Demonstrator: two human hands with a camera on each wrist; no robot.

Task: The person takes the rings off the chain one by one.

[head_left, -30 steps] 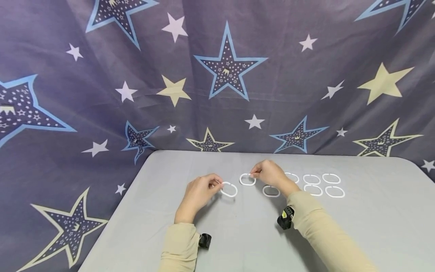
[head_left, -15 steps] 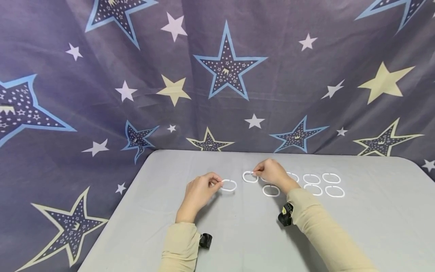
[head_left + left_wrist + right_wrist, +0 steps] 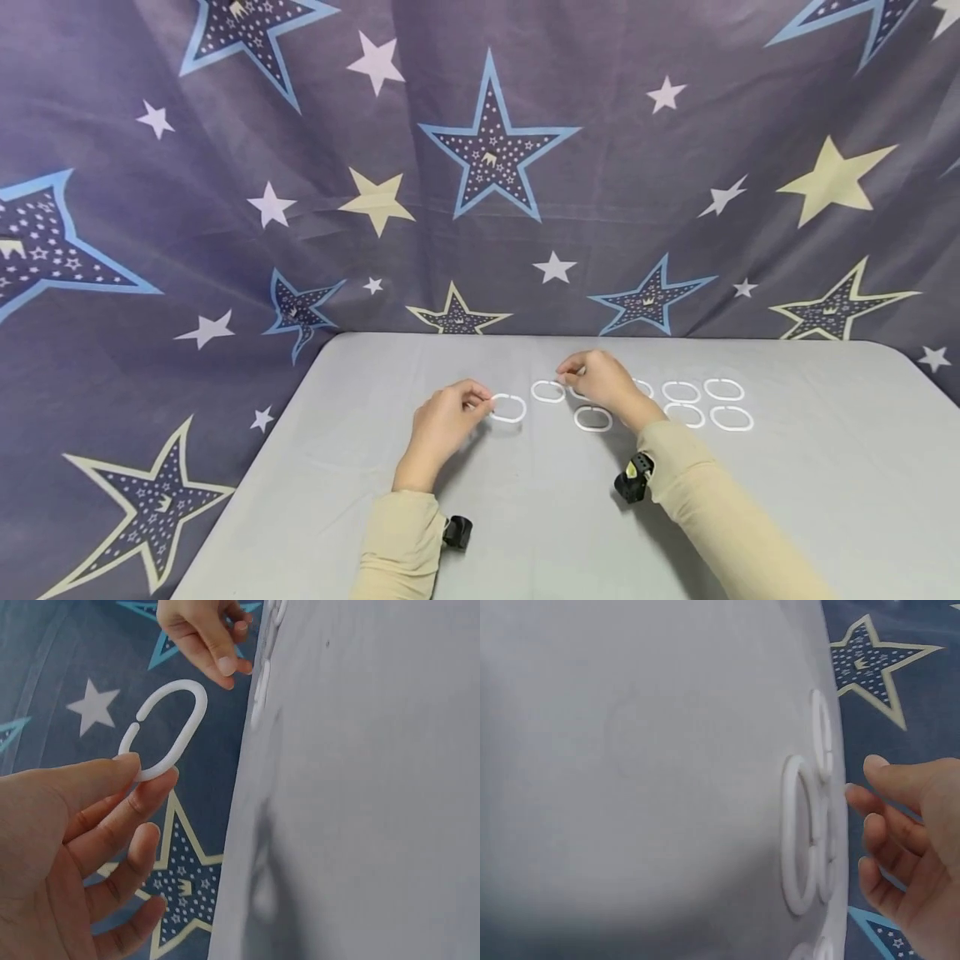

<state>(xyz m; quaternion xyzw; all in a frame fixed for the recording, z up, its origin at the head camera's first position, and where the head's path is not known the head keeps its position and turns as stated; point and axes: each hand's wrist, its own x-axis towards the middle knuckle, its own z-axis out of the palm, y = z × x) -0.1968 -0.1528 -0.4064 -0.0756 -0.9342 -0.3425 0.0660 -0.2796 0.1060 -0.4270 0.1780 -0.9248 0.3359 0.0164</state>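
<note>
My left hand [image 3: 442, 425] pinches a white oval split ring [image 3: 192, 729] between thumb and index finger, raised off the table. A narrow gap shows in its side in the left wrist view. My right hand [image 3: 604, 385] hovers by the table's far side, thumb and fingertips apart with nothing between them in the right wrist view. Just left of its fingertips a similar ring [image 3: 548, 402] lies flat on the table. Another flat ring [image 3: 593, 430] lies nearer me. The right hand partly hides one or two rings of the back row.
Several more white split rings [image 3: 731, 430] lie in two rows on the right part of the grey table [image 3: 540, 517]. Behind the table's far edge hangs a dark curtain [image 3: 480, 250] printed with stars. Each wrist carries a small black camera [image 3: 633, 479].
My right hand has shifted its ring slightly right and away from me, then let it go on the table. The left hand keeps its ring, nearly still. The head view has turned slightly.
</note>
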